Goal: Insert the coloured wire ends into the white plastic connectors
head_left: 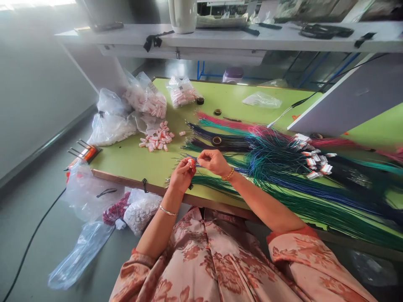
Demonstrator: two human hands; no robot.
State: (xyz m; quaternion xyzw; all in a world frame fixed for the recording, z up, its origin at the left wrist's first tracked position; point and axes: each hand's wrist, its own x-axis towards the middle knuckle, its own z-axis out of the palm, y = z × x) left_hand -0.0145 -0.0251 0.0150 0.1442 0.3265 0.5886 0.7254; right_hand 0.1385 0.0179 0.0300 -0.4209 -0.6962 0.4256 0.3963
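Observation:
My left hand (181,174) is closed on a small orange-and-white plastic connector (192,162), held up over the front edge of the bench. Close by on the right, my right hand (214,162) pinches what looks like a thin wire at the connector; its fingertips hide most of it. Beneath and beside both hands lie bundles of green wires (217,183) and dark wires (236,145), with pink wires (226,121) farther back. A loose pile of similar connectors (157,138) lies to the left. Finished-looking wire ends with white-and-orange connectors (317,161) gather at the right.
Bags of connectors (147,100) stand at the back left. Black tape rolls (216,140) lie among the wires. Plastic bags (141,209) hang below the front edge of the green bench (126,161). A shelf (220,40) with a white mug (183,16) spans the back.

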